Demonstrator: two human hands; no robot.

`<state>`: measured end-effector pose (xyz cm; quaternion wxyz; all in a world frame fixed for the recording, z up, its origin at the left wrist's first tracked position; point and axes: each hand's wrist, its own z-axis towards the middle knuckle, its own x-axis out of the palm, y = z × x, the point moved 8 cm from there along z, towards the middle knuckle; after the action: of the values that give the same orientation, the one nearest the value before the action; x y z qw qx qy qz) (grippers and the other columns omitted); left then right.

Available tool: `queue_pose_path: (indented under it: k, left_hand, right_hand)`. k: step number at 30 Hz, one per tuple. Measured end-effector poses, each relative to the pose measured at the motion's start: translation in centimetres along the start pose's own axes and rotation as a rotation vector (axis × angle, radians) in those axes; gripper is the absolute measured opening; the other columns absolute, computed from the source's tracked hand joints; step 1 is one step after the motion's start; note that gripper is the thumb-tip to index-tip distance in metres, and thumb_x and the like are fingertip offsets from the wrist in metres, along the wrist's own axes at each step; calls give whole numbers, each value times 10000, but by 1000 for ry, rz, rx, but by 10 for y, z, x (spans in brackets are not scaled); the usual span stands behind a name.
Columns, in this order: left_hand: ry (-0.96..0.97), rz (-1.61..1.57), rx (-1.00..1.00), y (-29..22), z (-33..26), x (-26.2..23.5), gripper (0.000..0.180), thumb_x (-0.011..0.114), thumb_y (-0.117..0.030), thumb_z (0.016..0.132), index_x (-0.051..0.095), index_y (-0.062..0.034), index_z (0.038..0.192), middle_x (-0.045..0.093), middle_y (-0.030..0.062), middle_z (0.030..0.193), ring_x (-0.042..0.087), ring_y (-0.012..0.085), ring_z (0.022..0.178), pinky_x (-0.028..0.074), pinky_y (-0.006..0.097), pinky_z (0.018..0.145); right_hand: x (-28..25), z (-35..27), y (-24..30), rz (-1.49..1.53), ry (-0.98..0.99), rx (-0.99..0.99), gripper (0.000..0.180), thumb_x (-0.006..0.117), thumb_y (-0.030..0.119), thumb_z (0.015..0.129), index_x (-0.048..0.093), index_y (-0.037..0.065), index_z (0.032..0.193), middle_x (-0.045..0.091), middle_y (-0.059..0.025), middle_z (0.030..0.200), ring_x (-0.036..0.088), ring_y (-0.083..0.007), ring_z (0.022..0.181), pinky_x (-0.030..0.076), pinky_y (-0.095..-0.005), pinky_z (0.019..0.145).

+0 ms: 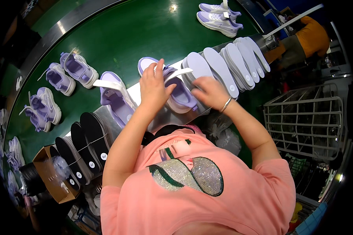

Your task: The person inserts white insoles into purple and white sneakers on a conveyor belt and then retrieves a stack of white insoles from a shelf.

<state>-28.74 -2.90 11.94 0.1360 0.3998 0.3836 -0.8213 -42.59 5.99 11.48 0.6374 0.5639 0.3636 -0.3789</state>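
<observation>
A white and lavender sneaker (179, 102) stands in front of me, its toe away and its heel toward me. My left hand (153, 87) grips its left side, with the thumb at the opening and the fingers over the upper. The white tongue tab (179, 73) is pulled out to the right. By the right rim of the opening is my right hand (211, 92), fingers bent and a little blurred; whether they touch the shoe or pinch anything cannot be made out. Left of my left hand stands a matching sneaker (119, 102), its tongue also pulled out.
Light grey insoles (219, 70) lie in stacks on the right. Black insoles (91, 135) are bundled on the left beside a cardboard box (58, 192). More sneakers (80, 68) stand on the green surface (145, 29). A wire rack (304, 121) is at right; another person (312, 37) is beyond.
</observation>
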Motion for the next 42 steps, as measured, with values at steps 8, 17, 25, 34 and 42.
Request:
queue_pose_path:
  k: [8, 17, 25, 34, 42]
  left_hand:
    - [51, -300, -363, 37, 10, 34, 414, 522, -155, 752, 399, -30, 1127, 573, 235, 857, 554, 397, 788, 428, 437, 694]
    - [3, -334, -445, 42, 7, 30, 251, 503, -211, 777, 490, 8, 899, 584, 234, 715, 565, 403, 674, 442, 454, 626]
    - [90, -293, -404, 25, 1, 36, 268, 514, -132, 732, 462, 23, 945, 581, 240, 700, 569, 399, 659, 447, 462, 634]
    - [28, -302, -435, 33, -7, 45, 241, 490, -117, 744, 425, 18, 933, 567, 244, 657, 558, 415, 627, 443, 476, 588]
    - [41, -308, -450, 35, -6, 51, 244, 482, -127, 756, 417, 18, 942, 566, 245, 658, 553, 423, 623, 436, 489, 580]
  right_hand:
    - [-18, -32, -164, -453, 63, 711, 398, 662, 325, 691, 522, 68, 962, 576, -141, 930, 548, -289, 892, 432, -412, 760]
    - [-56, -18, -104, 771, -68, 786, 232, 608, 272, 732, 568, 45, 755, 547, -33, 639, 532, -139, 551, 427, -262, 528]
    - [16, 1, -5, 365, 597, 498, 211, 540, 199, 716, 604, 11, 646, 541, -70, 585, 547, -188, 580, 447, -286, 577]
    - [21, 13, 21, -463, 437, 107, 273, 569, 243, 669, 577, 33, 843, 552, -155, 852, 559, -296, 845, 464, -372, 671]
    - [15, 13, 33, -514, 484, -9, 175, 578, 209, 667, 617, 44, 710, 601, -137, 768, 588, -284, 720, 478, -361, 637]
